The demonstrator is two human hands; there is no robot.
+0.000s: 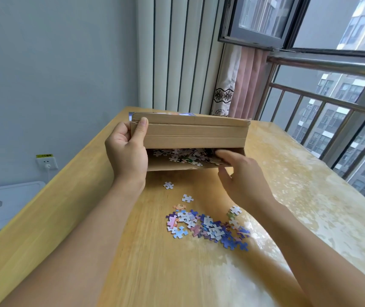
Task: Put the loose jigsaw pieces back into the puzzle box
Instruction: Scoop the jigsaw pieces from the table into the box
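On a wooden table [66,229], the left hand [128,149] grips the end of a brown cardboard puzzle box [190,134], propped open. Many pieces lie inside. The right hand [241,173], fingers loosely curled, reaches into its mouth; whether it holds anything I cannot tell. A pile of loose jigsaw pieces [208,227], blue, purple and white, remains nearby.

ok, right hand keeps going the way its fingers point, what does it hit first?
Probably the jigsaw pieces already inside the cardboard puzzle box. The right hand points into the box's open mouth, fingertips at the lip; depth is unclear.
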